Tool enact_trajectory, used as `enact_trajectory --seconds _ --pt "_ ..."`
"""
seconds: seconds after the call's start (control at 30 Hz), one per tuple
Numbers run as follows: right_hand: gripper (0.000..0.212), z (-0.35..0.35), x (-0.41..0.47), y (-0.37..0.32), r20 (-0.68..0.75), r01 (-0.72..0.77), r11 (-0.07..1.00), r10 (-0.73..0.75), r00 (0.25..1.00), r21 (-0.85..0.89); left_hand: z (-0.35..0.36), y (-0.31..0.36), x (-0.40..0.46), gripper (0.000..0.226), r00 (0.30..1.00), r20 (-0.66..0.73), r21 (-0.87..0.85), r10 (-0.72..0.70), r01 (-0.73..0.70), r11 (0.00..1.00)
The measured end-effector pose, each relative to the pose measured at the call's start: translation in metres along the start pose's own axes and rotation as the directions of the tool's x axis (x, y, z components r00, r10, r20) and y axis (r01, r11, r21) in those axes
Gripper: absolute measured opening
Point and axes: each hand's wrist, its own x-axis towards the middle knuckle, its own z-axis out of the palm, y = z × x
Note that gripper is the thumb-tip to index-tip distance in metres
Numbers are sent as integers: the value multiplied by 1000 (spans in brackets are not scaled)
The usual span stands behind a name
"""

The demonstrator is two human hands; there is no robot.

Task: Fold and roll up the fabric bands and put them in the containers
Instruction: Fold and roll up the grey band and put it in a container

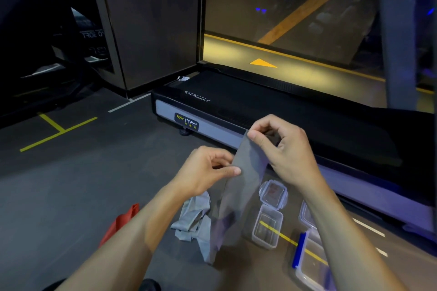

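Both hands (208,168) (283,149) pinch flat grey fabric band (246,177), hanging limp.

A single wide-angle view from the person's head looks forward and steeply down over both forearms to the floor. The treadmill (272,111) crosses the frame's middle, close ahead; a glass wall rises beyond it, and nearer than it the floor fills the lower frame, edges bending with the lens
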Motion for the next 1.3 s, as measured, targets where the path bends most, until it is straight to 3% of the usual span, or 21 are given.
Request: enact_trajectory --seconds 0.5,0.63,0.73,0.8,0.87,0.93,1.1,1.3 --pt "11 -14 1 12 -163 -106 994 98 982 -38 14 -2 3 3 999 33 -3 7 -7 1000" --pt "14 -17 0 21 -214 -178 984 170 962 -16 20 5 2 8 997 70 -120 -15 23 992" --pt "15 -20 -2 27 -254 -237 971 230 939 2 28 15 1 18 991 78 -222 -108 123 967" --pt "13 -19 -4 29 -255 -252 967 237 937 -25 29 15 1 20 989 66 -137 -135 143 980" --pt "12 -18 -6 33 -236 -241 966 215 948 -89 26 11 1 20 998 33 179 -55 48 983" --pt "12 -16 -10 39 -224 -235 962 201 954 -138 25 10 2 21 1000 2 312 -4 3 950" --pt "12 -15 -15 50 -242 -294 946 256 936 -138 22 12 5 18 1000 21 208 -8 3 978" --pt "15 -22 -18 48 -252 -325 946 314 916 -5 14 9 5 12 997 42 7 -57 57 998"
